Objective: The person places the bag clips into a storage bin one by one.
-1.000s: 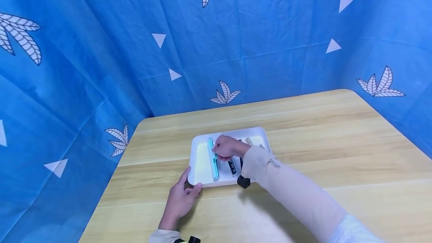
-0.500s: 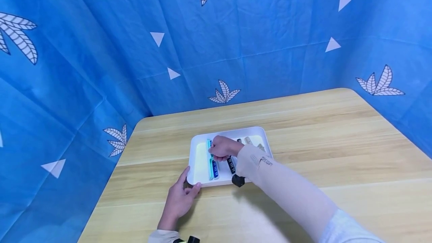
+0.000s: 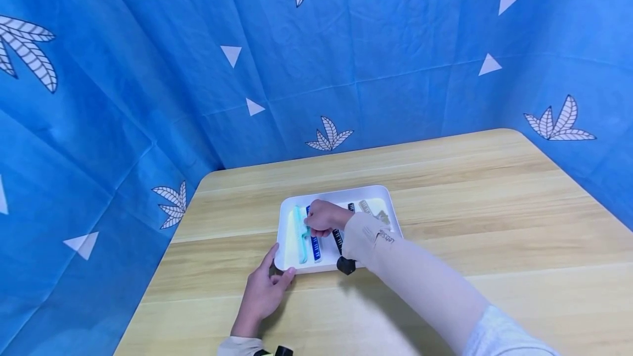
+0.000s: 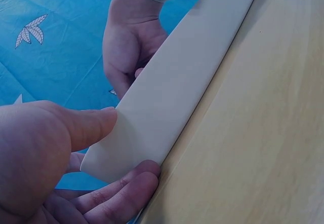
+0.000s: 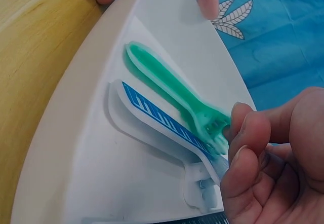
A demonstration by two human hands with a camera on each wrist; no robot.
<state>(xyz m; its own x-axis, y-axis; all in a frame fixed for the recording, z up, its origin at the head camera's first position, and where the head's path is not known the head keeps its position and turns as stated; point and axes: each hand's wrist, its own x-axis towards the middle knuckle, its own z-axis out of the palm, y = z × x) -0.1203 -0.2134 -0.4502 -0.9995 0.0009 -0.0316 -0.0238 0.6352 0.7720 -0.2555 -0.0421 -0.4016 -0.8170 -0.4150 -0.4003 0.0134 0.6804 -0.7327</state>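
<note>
In the head view, a white tray [image 3: 286,246] holds several long, narrow plastic pieces. My left hand [image 3: 265,293] grips its near left corner, the thumb and fingertips against the wall in the left wrist view. Inside the tray, my right hand [image 3: 323,217] has its thumb and index finger at the middle of a green plastic piece [image 5: 164,79] with a pale rim. They appear to pinch it, though the contact is partly hidden. Beside it lies a blue plastic piece [image 5: 157,115] with white markings and a clear rim. The right hand and forearm cover part of the tray.
Black pieces [image 3: 338,240] with white markings lie to the right in the tray, partly under the wrist. Beyond them are a beige piece [image 3: 365,206] and a greyish one [image 3: 383,217]. The tray stands on a wooden table [image 3: 470,202], with a blue curtain [image 3: 405,70] behind.
The green piece has moved left and now shows its broad face, uncovering the blue piece beside it. My right hand has shifted slightly left; the left hand stays at the tray corner.
</note>
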